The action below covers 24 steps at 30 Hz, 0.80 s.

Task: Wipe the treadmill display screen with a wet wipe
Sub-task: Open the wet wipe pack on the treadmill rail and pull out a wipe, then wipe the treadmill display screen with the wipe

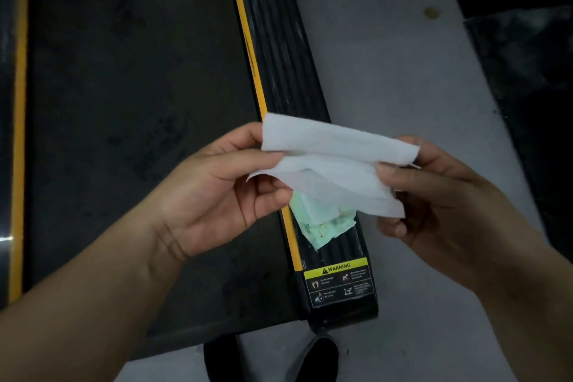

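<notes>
White wet wipe [335,164]: held up over the treadmill's right side rail [279,49], half unfolded, with a loose flap hanging off the lower edge.
Left hand [217,192]: pinched the wipe's left end between thumb and fingertips, palm facing up toward the camera.
Right hand [440,195]: pinched the wipe's right end, thumb on the front and fingers curled behind it.
Wipe packet [322,223]: pale green, lay on the side rail directly under the wipe, partly hidden by it.
Warning sticker [339,281]: yellow and black, sat at the near end of the rail, just past the packet.
Belt [124,102]: dark and kinda scuffed, ran along the left of the rail, with a yellow stripe [245,40] between the two.
Floor [387,56]: light grey, off to the right of the rail.
Display screen: couldn't see it anywhere in this shot.
</notes>
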### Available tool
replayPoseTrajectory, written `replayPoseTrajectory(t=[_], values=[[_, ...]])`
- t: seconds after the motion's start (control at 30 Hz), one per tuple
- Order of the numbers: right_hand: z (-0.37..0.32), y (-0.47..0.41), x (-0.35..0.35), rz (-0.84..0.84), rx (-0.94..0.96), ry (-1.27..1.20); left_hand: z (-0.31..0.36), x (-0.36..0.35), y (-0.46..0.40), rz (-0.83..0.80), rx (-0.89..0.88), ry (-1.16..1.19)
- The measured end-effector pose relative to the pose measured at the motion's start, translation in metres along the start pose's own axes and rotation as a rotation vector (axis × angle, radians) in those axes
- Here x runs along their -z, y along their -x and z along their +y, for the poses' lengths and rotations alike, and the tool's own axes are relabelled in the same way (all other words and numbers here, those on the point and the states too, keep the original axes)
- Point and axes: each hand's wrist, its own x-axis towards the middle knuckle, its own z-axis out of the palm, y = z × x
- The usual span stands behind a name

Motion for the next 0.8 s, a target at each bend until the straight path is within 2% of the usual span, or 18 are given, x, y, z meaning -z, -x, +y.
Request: replayPoseTrajectory(t=[0.17,0.3,0.37,0.4,0.47,0.57,0.67,0.8], values=[[-0.067,0.030,-0.026,-0.042,0.145,0.018,0.058,-0.030,0.036,-0.073,-0.105,-0.065],[-0.120,0.056,-0.060,0.066,0.323,0.339,0.104,-0.069,0.070,-0.048,-0.274,-0.274],[-0.146,0.070,-0.080,0.084,0.393,0.413,0.124,-0.088,0.087,-0.023,-0.371,-0.372],[-0.159,0.077,-0.091,0.078,0.420,0.359,0.135,-0.096,0.096,-0.007,-0.406,-0.396],[-0.183,0.089,-0.113,0.066,0.416,0.067,0.158,-0.111,0.118,0.002,-0.465,-0.430],[-0.207,0.103,-0.157,0.022,0.185,-0.403,0.193,-0.131,0.158,-0.011,-0.537,-0.432],[-0.222,0.117,-0.203,-0.024,-0.003,-0.402,0.224,-0.137,0.198,0.026,-0.603,-0.427],[-0.247,0.134,-0.262,-0.030,0.081,-0.255,0.262,-0.125,0.251,0.150,-0.637,-0.537]])
